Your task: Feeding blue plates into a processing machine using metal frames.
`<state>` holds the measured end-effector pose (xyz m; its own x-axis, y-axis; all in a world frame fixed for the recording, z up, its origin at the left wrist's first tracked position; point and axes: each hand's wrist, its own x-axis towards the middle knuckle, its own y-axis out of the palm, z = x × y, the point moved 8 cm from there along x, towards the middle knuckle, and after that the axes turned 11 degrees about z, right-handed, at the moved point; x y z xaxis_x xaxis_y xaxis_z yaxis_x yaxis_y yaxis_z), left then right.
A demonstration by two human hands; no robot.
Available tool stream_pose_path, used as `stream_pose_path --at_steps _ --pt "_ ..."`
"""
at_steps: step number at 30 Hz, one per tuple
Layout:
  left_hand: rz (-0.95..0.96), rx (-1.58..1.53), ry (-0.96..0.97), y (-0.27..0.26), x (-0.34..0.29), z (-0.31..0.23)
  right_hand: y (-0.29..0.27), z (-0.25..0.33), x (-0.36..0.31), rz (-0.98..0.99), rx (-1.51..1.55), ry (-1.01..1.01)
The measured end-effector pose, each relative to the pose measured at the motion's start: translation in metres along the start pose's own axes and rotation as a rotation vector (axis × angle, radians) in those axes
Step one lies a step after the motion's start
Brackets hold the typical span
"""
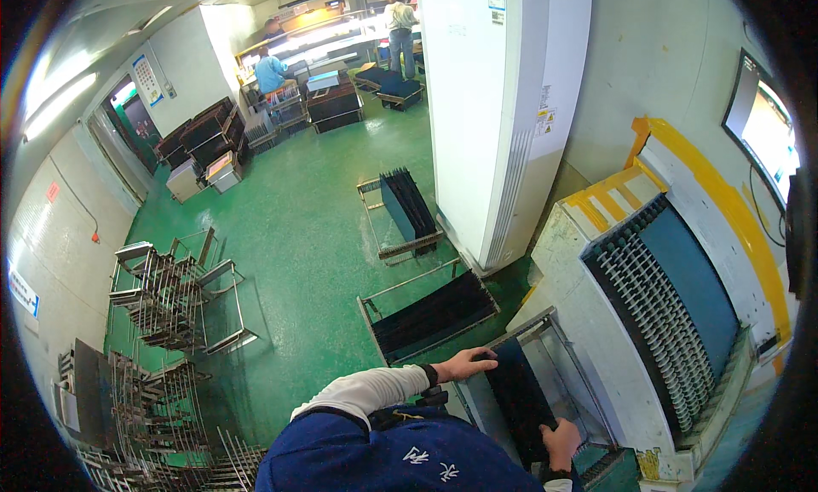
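Observation:
A thin dark flat panel point(521, 398) stands in a metal rack point(573, 356) in front of me, among what look like similar panels. My left hand point(464, 365) pinches its far left edge, fingertips and thumb closed at the corner. Toward the near right end, my right hand point(562, 443) grips the opposite edge with curled fingers. How many panels lie between my hands I cannot tell. Beside the rack, on the right, a roller conveyor point(656, 330) rises from a pale machine; a blue-green panel point(694, 270) lies on it.
A second rack of dark panels point(436, 315) and a third rack point(409, 207) stand on the green floor. A tall white cabinet point(477, 109) rises ahead. Metal frames point(162, 296) are piled at left. Two people point(400, 28) point(271, 70) are at a lit bench far off.

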<state>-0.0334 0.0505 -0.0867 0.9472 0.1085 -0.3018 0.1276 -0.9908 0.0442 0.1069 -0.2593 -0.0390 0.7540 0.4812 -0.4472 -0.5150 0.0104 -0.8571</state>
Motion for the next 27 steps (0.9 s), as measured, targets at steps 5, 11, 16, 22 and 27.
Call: stream_pose_path --at_steps 5,11,16,22,27 --pt "0.016 -0.03 -0.001 0.001 -0.001 0.002 0.009 -0.007 0.004 -0.019 -0.042 0.005" --pt "-0.008 -0.033 0.003 0.0 -0.008 -0.008 0.009 -0.004 0.002 0.004 -0.072 0.022" --pt "-0.011 -0.038 0.028 0.0 -0.009 -0.007 0.01 -0.004 0.002 0.029 -0.061 0.043" --pt "-0.008 -0.025 0.006 0.0 -0.011 -0.008 0.005 0.0 -0.003 0.038 -0.036 0.044" --pt "-0.006 -0.031 0.011 0.0 -0.011 -0.01 0.01 -0.005 0.001 0.052 -0.038 0.042"
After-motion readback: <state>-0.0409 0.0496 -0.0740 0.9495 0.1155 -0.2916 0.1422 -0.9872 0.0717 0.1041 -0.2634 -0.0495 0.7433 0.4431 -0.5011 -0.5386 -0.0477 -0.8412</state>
